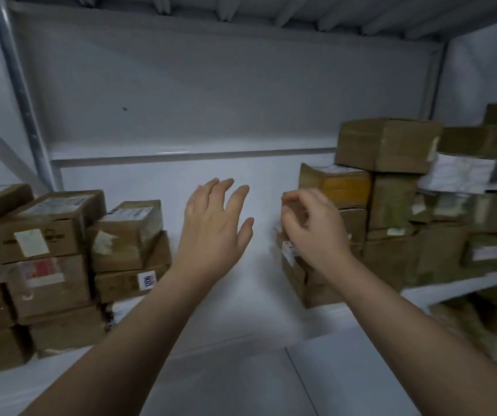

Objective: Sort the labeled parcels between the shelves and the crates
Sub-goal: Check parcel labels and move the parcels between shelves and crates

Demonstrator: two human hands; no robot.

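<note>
Cardboard parcels (304, 280) beside right hand (316, 232), fingers (290, 202) curled, grip unclear; left hand (211, 232) splayed, empty.

I read a bare lane of white shelf surface (256, 298) down the middle. The left parcel stack (55, 235) and the right parcel stack (391, 145) wall it; headroom above is free.

- Brown cardboard parcels (61, 235) at 9 o'clock, w/ white labels; one red-and-white sticker (41, 270).
- Brown cardboard boxes (388, 144) at 3 o'clock; one yellow-orange carton (346, 187) among them.
- White metal shelf (157, 181), plain.
</note>
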